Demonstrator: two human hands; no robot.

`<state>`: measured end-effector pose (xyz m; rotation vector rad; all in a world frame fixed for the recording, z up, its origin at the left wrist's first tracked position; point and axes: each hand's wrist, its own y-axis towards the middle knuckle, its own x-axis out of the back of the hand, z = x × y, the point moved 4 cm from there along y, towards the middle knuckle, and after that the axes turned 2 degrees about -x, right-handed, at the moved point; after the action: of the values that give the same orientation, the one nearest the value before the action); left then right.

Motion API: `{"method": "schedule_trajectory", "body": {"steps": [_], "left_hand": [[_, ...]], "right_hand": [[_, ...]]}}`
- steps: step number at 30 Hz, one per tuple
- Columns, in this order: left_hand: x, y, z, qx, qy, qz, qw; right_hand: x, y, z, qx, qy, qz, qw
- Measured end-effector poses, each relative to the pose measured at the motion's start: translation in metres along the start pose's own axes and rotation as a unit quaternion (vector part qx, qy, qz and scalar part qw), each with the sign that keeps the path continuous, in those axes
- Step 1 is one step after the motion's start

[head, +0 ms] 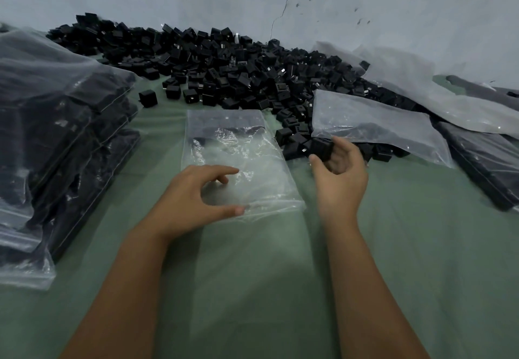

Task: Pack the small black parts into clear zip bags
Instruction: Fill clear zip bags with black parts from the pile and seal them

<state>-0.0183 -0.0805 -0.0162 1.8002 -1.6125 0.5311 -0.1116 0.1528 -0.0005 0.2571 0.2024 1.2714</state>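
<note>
A clear zip bag (238,159) lies flat on the green cloth in front of me, with a few black parts showing at its far end. My left hand (193,201) hovers over its near edge, fingers spread, thumb and forefinger touching the plastic. My right hand (339,173) is just right of the bag, its fingers curled round a small black part (323,146). A big heap of small black parts (224,69) spreads along the wall behind.
A stack of filled zip bags (56,139) stands at the left. Empty clear bags (376,122) lie on the heap at the right, with more filled bags (486,162) beyond. The green cloth (252,274) covers the surface; a grey wall rises behind.
</note>
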Motion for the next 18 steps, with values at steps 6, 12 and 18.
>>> {"method": "schedule_trajectory", "body": {"steps": [6,12,18], "left_hand": [[0.002,0.001,-0.009,0.008,-0.085,-0.025,0.996],[0.012,-0.001,-0.001,0.082,-0.164,-0.125,0.975],[0.013,-0.002,-0.003,0.073,-0.224,-0.185,0.954]], "right_hand": [[-0.054,-0.077,0.038,0.264,-0.087,0.141,0.95],[-0.079,-0.113,0.038,0.39,-0.177,0.204,0.88],[-0.077,-0.097,0.029,0.355,-0.444,0.159,0.807]]}}
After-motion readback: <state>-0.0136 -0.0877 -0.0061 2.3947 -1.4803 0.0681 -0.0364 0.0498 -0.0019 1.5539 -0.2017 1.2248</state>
